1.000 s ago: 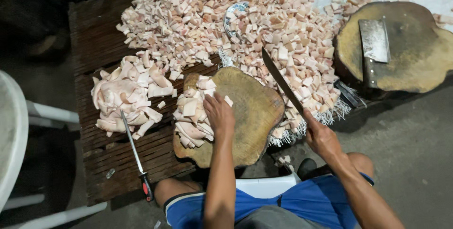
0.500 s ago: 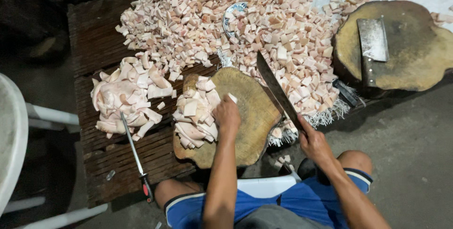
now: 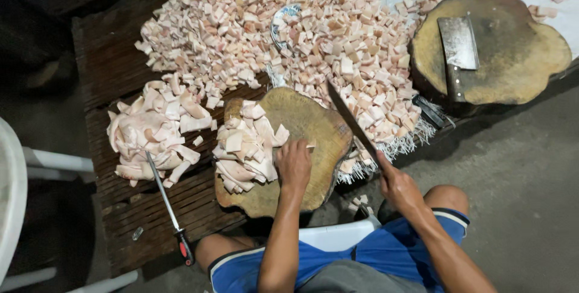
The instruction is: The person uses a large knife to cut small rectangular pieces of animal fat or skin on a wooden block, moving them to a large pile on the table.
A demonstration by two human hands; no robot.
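On the round wooden chopping block [image 3: 301, 125], the left hand [image 3: 293, 164] rests palm down, its grip pressed flat on a strip of pale meat beside the stack of pork skin slabs [image 3: 244, 148], fingers spread rather than curled around anything. Just right of that hand, the right hand [image 3: 398, 185] has its grip clamped on the handle of a long knife [image 3: 350, 121], whose blade slants up and away over the block's far edge. Beyond both hands spreads a wide heap of diced pork pieces [image 3: 283, 33] across the wooden table [image 3: 111, 70]. Left of the left hand lies a second pile of uncut skin [image 3: 151, 130], with a red-handled sharpening steel [image 3: 166, 202] just below it. Far right of the knife hand sits another chopping block [image 3: 512, 51] bearing a cleaver [image 3: 457, 48].
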